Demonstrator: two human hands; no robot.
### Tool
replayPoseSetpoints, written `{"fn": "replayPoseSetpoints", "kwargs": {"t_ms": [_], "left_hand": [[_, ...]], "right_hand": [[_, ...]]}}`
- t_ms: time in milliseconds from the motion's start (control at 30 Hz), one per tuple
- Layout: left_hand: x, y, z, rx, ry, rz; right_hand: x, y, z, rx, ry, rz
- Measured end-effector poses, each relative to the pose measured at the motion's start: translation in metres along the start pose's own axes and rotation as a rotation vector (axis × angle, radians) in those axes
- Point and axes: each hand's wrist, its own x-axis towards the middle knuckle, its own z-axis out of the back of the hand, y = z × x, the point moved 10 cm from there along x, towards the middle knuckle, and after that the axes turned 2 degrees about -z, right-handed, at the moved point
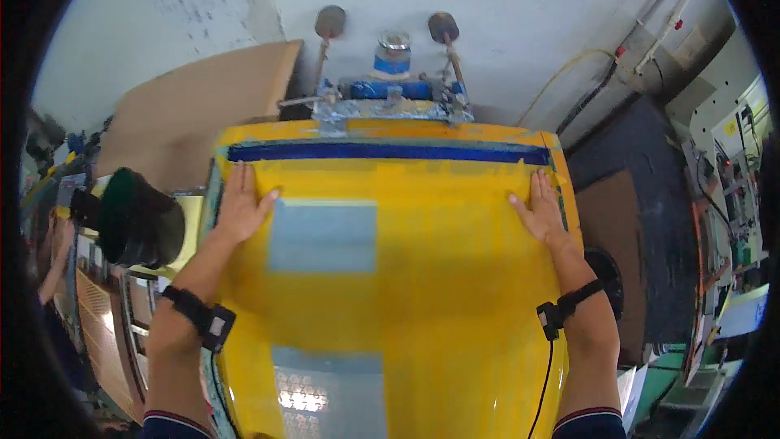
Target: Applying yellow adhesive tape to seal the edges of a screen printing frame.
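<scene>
Before me lies a yellow printing screen [463, 276] with grey, see-through patches [322, 236] on its left half. A band of dark blue ink [390, 152] runs along its far end. My left hand [240, 207] rests at the far left corner, fingers stretched and thumb apart, just below the ink. At the far right corner, my right hand [538, 210] touches the screen the same way. Both hands are empty. Through the near grey patch [329, 398] a pale sheet with a small repeated pattern shows.
A metal clamp [398, 106] with two weighted rods holds the screen's far edge by the wall. On the left stand a dark bucket [142, 219] and a brown board [199, 106]. A black panel [650, 219] is at the right. Another person's arm [57, 252] shows at the far left.
</scene>
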Motion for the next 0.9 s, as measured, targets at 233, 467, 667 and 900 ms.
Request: {"fn": "replayPoseSetpoints", "kwargs": {"t_ms": [233,467,667,900], "left_hand": [[-0.129,-0.032,0.067,-0.336,0.175,-0.17],[-0.378,-0.069,0.132,-0.469,0.36,-0.46],[-0.536,-0.081,0.093,-0.45,0.535,-0.576],[-0.533,-0.089,0.126,-0.727,0.263,-0.432]], "right_hand": [[-0.092,0.05,0.05,0.453,0.123,0.19],[-0.265,0.19,0.027,0.581,0.327,0.447],[-0.452,0.363,-0.013,0.773,0.615,0.834],[-0.507,0.437,0.07,0.84,0.729,0.949]]}}
